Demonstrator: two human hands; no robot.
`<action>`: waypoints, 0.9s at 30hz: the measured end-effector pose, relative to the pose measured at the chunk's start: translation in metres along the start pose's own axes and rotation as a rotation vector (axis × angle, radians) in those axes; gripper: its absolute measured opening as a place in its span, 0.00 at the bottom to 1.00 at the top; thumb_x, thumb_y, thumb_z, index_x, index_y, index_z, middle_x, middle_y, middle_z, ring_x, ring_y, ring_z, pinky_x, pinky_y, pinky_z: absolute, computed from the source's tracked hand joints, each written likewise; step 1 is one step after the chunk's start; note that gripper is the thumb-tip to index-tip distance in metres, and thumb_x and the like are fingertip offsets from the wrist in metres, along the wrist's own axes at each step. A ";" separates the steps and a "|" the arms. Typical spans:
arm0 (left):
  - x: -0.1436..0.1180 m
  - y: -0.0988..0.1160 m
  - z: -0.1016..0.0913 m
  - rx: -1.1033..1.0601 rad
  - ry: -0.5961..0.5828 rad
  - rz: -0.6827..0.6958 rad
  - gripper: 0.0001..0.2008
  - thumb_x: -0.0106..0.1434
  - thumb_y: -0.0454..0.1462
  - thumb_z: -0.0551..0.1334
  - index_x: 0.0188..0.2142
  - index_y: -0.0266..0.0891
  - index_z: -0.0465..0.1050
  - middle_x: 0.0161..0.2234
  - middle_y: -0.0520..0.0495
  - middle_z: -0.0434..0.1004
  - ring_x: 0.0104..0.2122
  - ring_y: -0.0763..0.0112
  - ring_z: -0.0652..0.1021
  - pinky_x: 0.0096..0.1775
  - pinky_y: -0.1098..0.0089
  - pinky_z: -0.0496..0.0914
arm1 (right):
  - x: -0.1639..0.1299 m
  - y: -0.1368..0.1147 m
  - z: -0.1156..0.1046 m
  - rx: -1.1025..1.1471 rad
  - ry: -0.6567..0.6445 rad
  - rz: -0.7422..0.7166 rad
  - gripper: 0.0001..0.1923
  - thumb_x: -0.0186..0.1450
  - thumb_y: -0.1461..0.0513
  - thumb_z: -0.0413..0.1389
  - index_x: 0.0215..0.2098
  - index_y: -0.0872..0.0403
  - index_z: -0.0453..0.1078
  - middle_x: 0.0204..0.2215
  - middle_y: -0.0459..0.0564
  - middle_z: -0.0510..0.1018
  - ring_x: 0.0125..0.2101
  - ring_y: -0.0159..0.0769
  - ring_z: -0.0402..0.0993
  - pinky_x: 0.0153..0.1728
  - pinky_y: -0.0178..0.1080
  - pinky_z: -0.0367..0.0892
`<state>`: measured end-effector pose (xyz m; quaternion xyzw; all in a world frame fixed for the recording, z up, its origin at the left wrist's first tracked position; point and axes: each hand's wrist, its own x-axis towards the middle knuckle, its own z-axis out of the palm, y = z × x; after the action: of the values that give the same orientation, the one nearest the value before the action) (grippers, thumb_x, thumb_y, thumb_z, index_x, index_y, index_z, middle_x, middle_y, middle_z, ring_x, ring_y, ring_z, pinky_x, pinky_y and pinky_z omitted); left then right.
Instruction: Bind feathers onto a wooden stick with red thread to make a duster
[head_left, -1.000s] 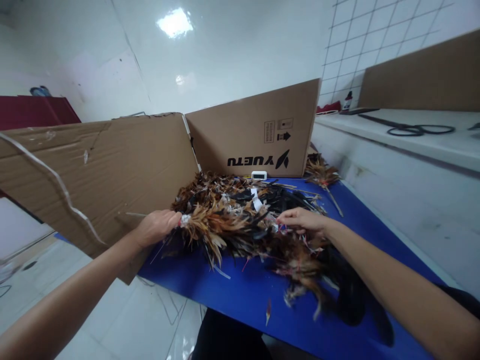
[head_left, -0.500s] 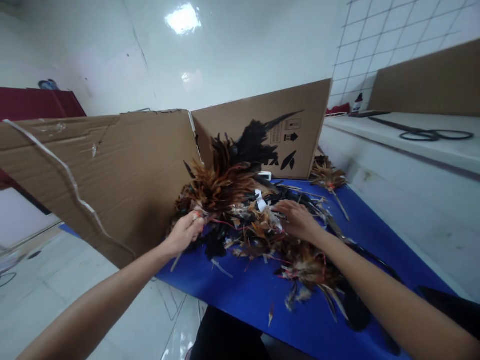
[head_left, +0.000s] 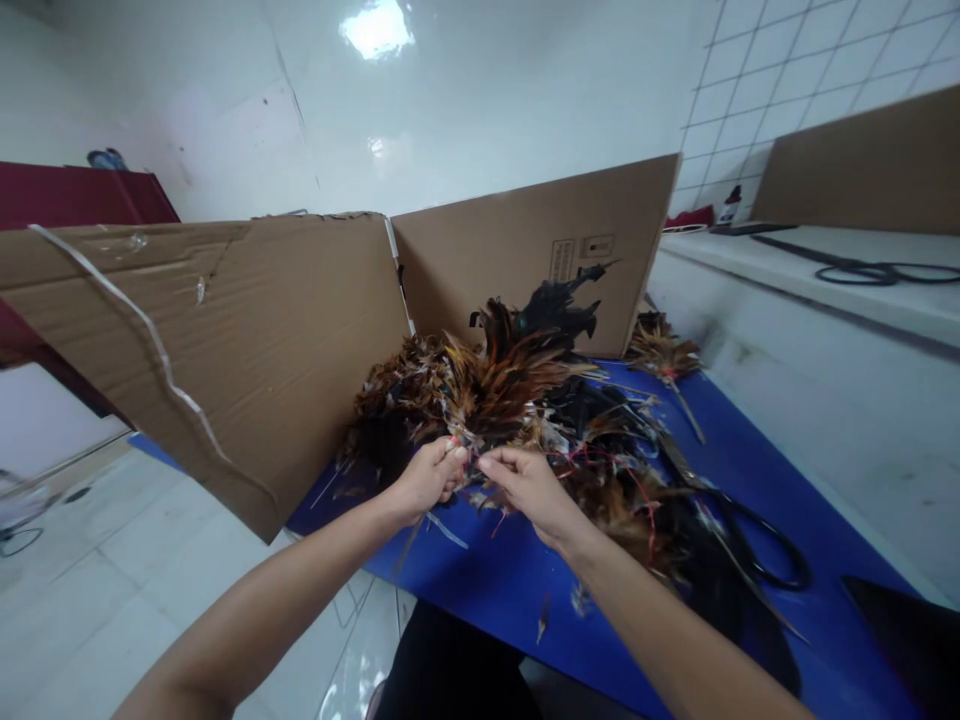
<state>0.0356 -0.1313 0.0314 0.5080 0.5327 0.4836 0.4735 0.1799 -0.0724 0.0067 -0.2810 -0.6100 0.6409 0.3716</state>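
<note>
My left hand [head_left: 431,478] is closed around the bound base of a bundle of brown and black feathers [head_left: 502,385], which fans up and to the right. A thin stick shows below that hand. Close beside it, my right hand [head_left: 529,490] pinches with thumb and forefinger at a red string [head_left: 474,456] by the bundle's base. The fingertips of both hands nearly meet. Loose feathers [head_left: 401,385] are heaped behind and left of the bundle. More feathers [head_left: 622,500] tangled with red string lie right of my right hand.
Large scissors [head_left: 796,570] with black handles lie on the blue tabletop [head_left: 480,570]. A second feather bundle on a stick [head_left: 664,350] rests at the back right. Cardboard panels [head_left: 300,320] stand along the left and back. Another pair of scissors [head_left: 862,270] sits on a white ledge [head_left: 922,300].
My right hand has come left from the feather pile to the bundle's base. My left hand has shifted right with the bundle, which now sits lower against the back cardboard.
</note>
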 end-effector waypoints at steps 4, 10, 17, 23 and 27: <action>0.006 -0.017 0.006 0.257 0.120 0.050 0.16 0.61 0.48 0.51 0.26 0.38 0.57 0.18 0.58 0.56 0.15 0.82 0.56 0.18 0.77 0.52 | -0.005 0.011 -0.001 -0.268 0.127 -0.206 0.13 0.60 0.55 0.53 0.27 0.55 0.71 0.16 0.41 0.65 0.17 0.26 0.57 0.19 0.31 0.54; 0.012 -0.027 0.018 0.717 0.279 0.232 0.12 0.63 0.39 0.47 0.25 0.38 0.59 0.21 0.52 0.64 0.21 0.76 0.65 0.26 0.73 0.58 | -0.011 0.018 0.001 -0.515 0.207 -0.430 0.12 0.63 0.59 0.49 0.31 0.54 0.73 0.19 0.43 0.71 0.20 0.28 0.63 0.24 0.31 0.57; 0.013 -0.032 0.030 0.843 0.243 0.194 0.09 0.63 0.35 0.46 0.32 0.36 0.62 0.27 0.46 0.70 0.25 0.71 0.70 0.27 0.72 0.61 | -0.009 0.027 -0.003 -0.585 0.267 -0.479 0.12 0.64 0.60 0.48 0.30 0.54 0.72 0.20 0.43 0.72 0.21 0.29 0.65 0.26 0.31 0.58; 0.013 -0.034 0.044 0.965 0.266 0.124 0.12 0.64 0.36 0.44 0.39 0.34 0.62 0.31 0.40 0.72 0.28 0.65 0.74 0.31 0.67 0.65 | -0.005 0.035 -0.005 -0.563 0.316 -0.423 0.14 0.63 0.56 0.50 0.26 0.55 0.71 0.18 0.43 0.70 0.20 0.28 0.63 0.24 0.30 0.56; 0.010 -0.033 0.050 0.908 0.249 0.236 0.13 0.65 0.37 0.44 0.44 0.34 0.61 0.37 0.39 0.72 0.33 0.64 0.74 0.35 0.66 0.67 | -0.005 0.035 -0.008 -0.529 0.370 -0.370 0.17 0.61 0.54 0.52 0.21 0.56 0.69 0.13 0.40 0.62 0.17 0.26 0.56 0.21 0.30 0.53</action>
<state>0.0826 -0.1199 -0.0060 0.6587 0.6811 0.3099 0.0787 0.1848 -0.0706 -0.0292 -0.3635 -0.7176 0.3212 0.4997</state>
